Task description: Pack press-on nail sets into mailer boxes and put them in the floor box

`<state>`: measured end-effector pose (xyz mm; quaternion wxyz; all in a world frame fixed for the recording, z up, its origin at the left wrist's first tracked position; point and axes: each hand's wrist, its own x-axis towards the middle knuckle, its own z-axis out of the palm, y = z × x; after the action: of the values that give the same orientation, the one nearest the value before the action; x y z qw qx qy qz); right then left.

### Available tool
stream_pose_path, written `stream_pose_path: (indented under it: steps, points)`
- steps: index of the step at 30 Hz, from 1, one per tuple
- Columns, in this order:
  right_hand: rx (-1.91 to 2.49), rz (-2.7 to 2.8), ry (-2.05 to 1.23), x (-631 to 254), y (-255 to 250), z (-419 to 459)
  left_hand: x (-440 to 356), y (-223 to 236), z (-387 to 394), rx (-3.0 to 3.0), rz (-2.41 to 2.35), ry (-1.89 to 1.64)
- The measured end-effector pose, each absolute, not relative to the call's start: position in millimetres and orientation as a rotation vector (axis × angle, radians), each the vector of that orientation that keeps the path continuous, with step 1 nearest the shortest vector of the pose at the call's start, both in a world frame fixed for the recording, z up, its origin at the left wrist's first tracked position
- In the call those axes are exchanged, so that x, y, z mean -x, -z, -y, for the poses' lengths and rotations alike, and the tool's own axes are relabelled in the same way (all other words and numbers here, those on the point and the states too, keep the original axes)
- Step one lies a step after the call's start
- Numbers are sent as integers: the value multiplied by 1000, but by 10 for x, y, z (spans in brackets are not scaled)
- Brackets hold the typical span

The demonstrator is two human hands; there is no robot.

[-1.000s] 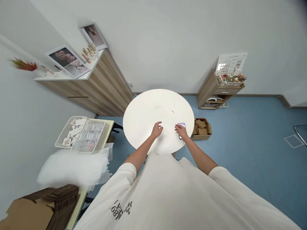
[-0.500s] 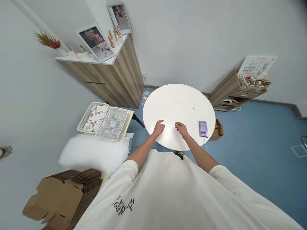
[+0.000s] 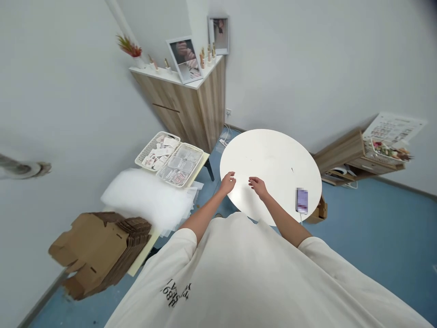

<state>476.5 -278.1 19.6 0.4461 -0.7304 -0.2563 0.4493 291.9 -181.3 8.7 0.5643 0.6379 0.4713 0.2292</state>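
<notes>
My left hand [image 3: 227, 183] hovers over the near left edge of a round white table [image 3: 273, 159], fingers loosely apart and holding nothing. Close beside it, my right hand [image 3: 258, 186] is also over the tabletop with its fingers relaxed and empty. A phone [image 3: 302, 200] with a cable lies flat on the table near its right edge, a hand's length away from my right hand.
To my left stands a yellow side table with two white baskets [image 3: 170, 157] of small packets, white foam sheets [image 3: 146, 200] and a stack of flat cardboard boxes [image 3: 99, 248]. A wooden cabinet [image 3: 191, 105] stands in the corner. A low wooden shelf [image 3: 355, 157] is at right.
My right hand has let go of the phone and drawn back toward my left hand. The view has swung left, so the side table and cardboard stack now show more fully.
</notes>
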Motion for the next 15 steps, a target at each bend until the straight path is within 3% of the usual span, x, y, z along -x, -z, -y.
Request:
stream_pose_path:
  steps: [7,15]
  points:
    - [1740,829,-1266,-4591,-183,2477,-2557,-192,1914,-1455,-1303,-664]
    - [1679,1017,-1401,-4114,-42,2251,-1914,-9,2029,-1409,-1551,-698]
